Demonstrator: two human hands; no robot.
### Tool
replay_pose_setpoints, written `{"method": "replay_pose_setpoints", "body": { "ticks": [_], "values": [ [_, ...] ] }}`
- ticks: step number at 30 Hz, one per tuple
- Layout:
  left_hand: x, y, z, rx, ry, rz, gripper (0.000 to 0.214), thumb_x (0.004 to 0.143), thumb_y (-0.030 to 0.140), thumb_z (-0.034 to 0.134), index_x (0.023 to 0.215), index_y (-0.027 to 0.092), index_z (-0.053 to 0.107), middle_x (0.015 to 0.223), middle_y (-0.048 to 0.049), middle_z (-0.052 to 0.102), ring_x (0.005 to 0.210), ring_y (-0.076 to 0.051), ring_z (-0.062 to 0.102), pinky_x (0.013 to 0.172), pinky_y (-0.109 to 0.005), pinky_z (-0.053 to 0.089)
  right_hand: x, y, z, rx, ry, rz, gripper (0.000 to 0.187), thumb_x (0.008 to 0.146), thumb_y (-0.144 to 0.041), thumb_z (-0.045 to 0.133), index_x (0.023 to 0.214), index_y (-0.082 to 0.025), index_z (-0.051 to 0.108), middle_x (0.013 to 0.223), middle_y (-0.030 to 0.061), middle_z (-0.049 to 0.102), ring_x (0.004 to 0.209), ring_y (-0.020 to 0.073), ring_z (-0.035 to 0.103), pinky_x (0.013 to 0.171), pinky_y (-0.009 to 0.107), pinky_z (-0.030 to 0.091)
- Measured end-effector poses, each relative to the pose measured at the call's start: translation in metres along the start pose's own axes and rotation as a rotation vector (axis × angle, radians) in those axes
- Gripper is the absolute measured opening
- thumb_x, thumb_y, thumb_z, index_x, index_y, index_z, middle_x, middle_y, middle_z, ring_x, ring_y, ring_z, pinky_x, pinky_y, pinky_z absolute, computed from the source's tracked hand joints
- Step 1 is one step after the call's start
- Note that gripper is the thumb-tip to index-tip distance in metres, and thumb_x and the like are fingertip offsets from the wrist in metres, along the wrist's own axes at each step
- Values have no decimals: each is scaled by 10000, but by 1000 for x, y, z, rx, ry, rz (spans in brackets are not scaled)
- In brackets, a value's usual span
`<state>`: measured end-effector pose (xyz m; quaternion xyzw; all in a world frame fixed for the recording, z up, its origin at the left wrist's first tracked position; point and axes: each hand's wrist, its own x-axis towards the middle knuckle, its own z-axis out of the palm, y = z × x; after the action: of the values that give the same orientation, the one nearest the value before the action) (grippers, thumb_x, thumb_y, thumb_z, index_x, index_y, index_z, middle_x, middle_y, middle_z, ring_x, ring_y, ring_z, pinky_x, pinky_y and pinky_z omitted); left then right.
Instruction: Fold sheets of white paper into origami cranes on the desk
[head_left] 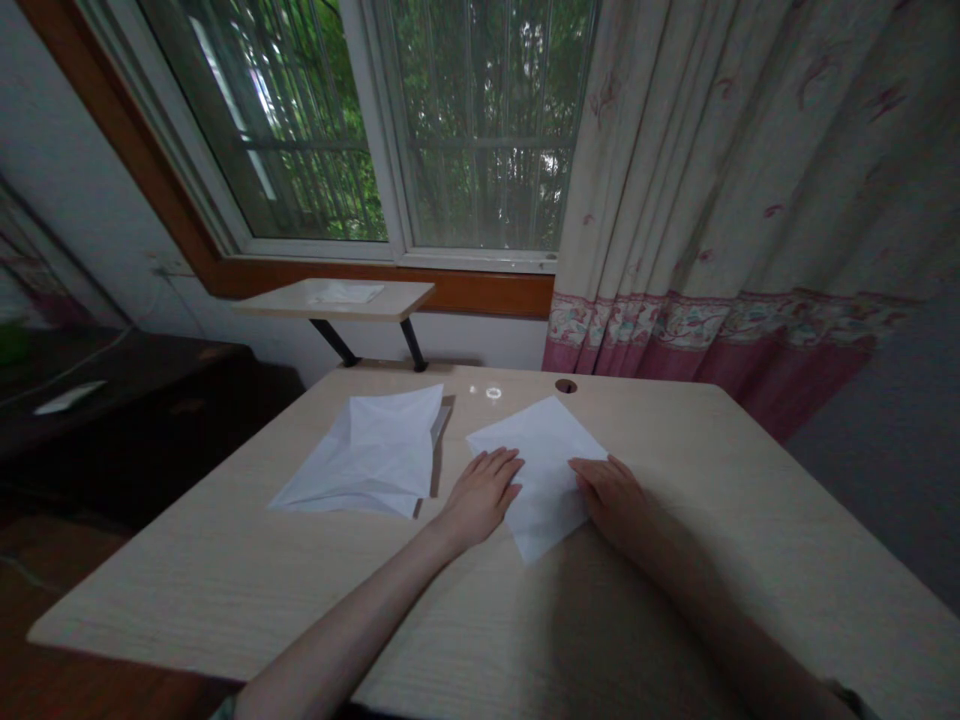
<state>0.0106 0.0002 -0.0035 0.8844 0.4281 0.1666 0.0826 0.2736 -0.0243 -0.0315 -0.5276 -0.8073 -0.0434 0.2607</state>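
Note:
A single white sheet of paper (544, 470) lies flat and turned at an angle on the pale wooden table (675, 560). My left hand (484, 490) rests flat on the sheet's left edge, fingers stretched out together. On the sheet's right edge my right hand (611, 495) lies palm down, its fingers also flat. Neither hand grips anything. To the left of my left hand sits a loose stack of white paper sheets (367, 455).
A small shelf (337, 298) on black brackets juts from the wall under the window, with a paper on it. A round cable hole (566, 385) sits at the table's far edge. A patterned curtain (735, 200) hangs on the right; a dark cabinet (112, 400) stands left.

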Motion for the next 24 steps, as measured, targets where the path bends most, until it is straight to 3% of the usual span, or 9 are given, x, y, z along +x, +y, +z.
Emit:
{"method": "replay_pose_setpoints", "body": {
  "ticks": [5,11,17,24],
  "values": [
    [0,0,-1,38,-27,-14,408,993,307,456,1382,190,498,1484,-79,468,1398,-260,386,1165,-461,302,1,8,4,-21,53,17,361,930,-159,401,1181,-190,658,1201,100,694,1111,238,625,1013,450,469],
    [-1,0,-2,75,-27,10,438,990,397,459,1388,220,502,1487,-71,464,1403,-273,378,1161,-466,307,2,19,9,-222,105,213,387,915,-242,457,1253,-125,604,1275,165,642,1160,310,577,978,486,466],
    [-3,4,-7,90,-60,24,593,893,588,556,1404,293,494,1518,-94,414,1414,-343,341,1139,-542,303,3,22,9,-183,140,239,422,926,-279,416,1298,-132,551,1208,139,680,1061,301,615,930,458,478],
    [-2,3,-7,15,-103,41,516,938,487,542,1417,312,465,1541,-91,373,1441,-304,300,1159,-561,231,5,29,0,-40,159,303,400,908,-327,453,1255,-186,592,1141,120,707,983,290,648,898,453,476]
  ]
}}
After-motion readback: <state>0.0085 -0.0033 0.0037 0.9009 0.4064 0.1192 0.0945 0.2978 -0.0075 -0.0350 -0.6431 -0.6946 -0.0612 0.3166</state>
